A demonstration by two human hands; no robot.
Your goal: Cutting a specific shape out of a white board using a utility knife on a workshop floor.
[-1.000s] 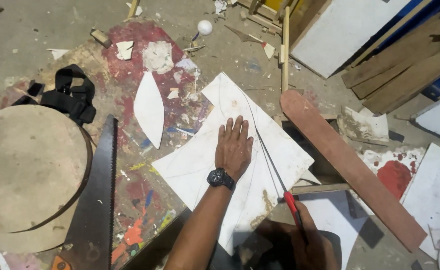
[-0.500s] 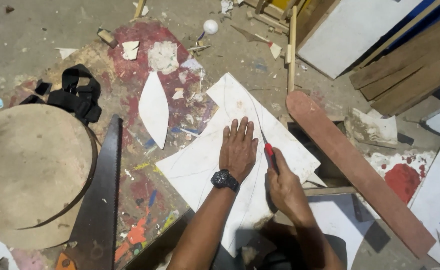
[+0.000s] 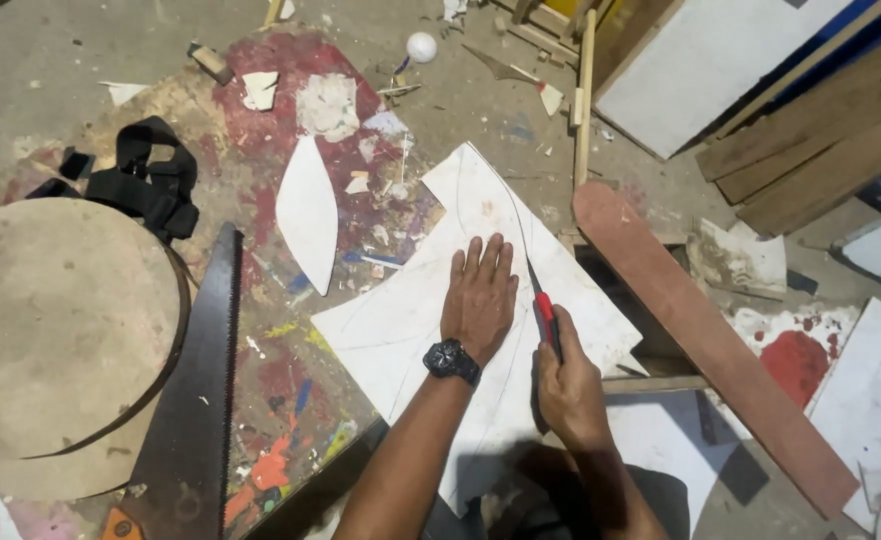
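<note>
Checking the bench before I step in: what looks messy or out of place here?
White offcut scraps lie scattered over the paint-stained worktop, and a hand saw lies loose beside the white sheet.

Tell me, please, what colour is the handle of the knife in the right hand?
Red, with a black part; the knife handle shows clearly in the head view, held by the right hand.

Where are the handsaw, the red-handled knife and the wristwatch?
handsaw (image 3: pixel 200 370), head view, middle of the blade
red-handled knife (image 3: pixel 544 306), head view, red handle above the fist
wristwatch (image 3: pixel 450 359), head view, black watch face
</note>
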